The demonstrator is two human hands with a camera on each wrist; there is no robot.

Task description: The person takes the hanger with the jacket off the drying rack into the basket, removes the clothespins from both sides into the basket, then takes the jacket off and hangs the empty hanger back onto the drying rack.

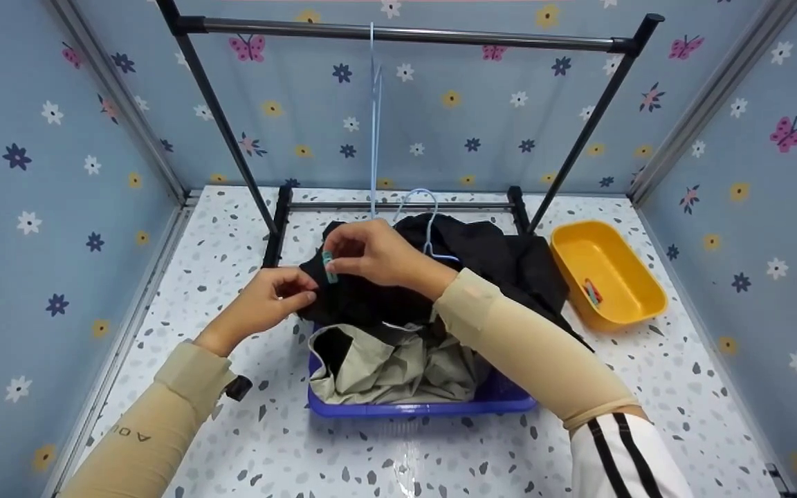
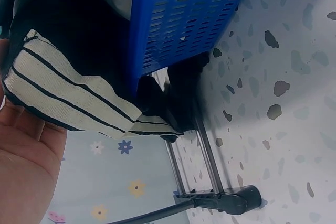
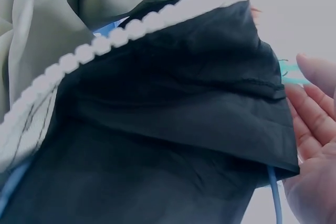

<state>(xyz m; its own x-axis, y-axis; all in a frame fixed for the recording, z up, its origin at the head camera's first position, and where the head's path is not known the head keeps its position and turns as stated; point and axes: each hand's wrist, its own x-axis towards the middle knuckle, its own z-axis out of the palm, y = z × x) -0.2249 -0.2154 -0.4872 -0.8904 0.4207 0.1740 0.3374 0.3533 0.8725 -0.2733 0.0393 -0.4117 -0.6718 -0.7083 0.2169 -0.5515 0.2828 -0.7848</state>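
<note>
While the right hand (image 1: 379,254) pinches a teal clothespin (image 1: 330,268) between thumb and fingers, the left hand (image 1: 268,299) has its thumb and fingers pinching the edge of a black garment (image 1: 385,304) just beside it. So neither hand is spread. The pin sits right at the fabric, but honestly I can't tell whether it's actually clipped on.

That black garment is bunched up around the middle of the surface (image 1: 218,415), toward the far edge, partly over the back of a blue plastic basket (image 1: 419,409). From the left wrist you get a nice look at its cream waistband (image 2: 68,87) with dark stripes, with the left fingers tucked behind it. A crumpled khaki garment (image 1: 398,373) lies in the basket, on the near side of the black stuff.

Hanger-wise, one light blue hanger (image 1: 373,138) hangs edge-on from the top bar of a black metal clothes rack (image 1: 405,33), which stands along the far edge. Another blue hanger (image 1: 444,258) pokes out of the black fabric, hook up. Over by the right edge, toward the far right corner, there's a yellow plastic basin (image 1: 630,283) with some small red and teal clothespins (image 1: 592,292) in it.
</note>
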